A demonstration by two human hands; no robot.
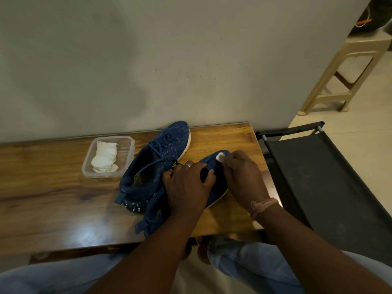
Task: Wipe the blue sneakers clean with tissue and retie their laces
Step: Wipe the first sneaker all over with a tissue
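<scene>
— What's each grip doing?

— My right hand (241,172) pinches a tissue wad (220,155) against the near sneaker (212,164)'s toe; my left hand (187,185) clamps its laced middle, I'd say to steady it on the table (63,187).

— How does it look?

— Blue mesh, white sole, beside the far sneaker (163,149).

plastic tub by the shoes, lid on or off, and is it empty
Lid off, not empty: the tub is open-topped, no lid in view, with crumpled white tissue lying inside.
</scene>
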